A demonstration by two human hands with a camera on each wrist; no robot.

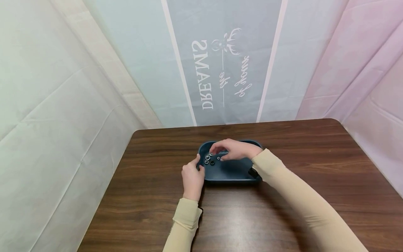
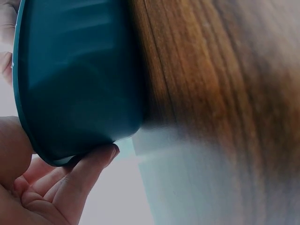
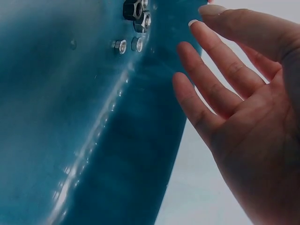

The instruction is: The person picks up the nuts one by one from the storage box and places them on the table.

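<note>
A dark blue-green tray (image 1: 231, 172) sits on the wooden table. My left hand (image 1: 192, 177) grips its left end; in the left wrist view the fingers (image 2: 84, 183) curl under the outer wall at the rim. Inside the tray, toward its left end, lie several metal hex nuts (image 1: 207, 158) of different sizes, one of them black (image 1: 212, 162). Over these nuts hovers my right hand (image 1: 237, 149). The right wrist view shows its fingers (image 3: 213, 91) spread and slightly bent, holding nothing, beside the small silver nuts (image 3: 121, 46).
The brown wood-grain table (image 1: 151, 210) extends around the tray on all sides. Behind it hangs a pale cloth (image 1: 233, 105) with mirrored lettering, and a white cloth (image 1: 63, 122) covers the left side.
</note>
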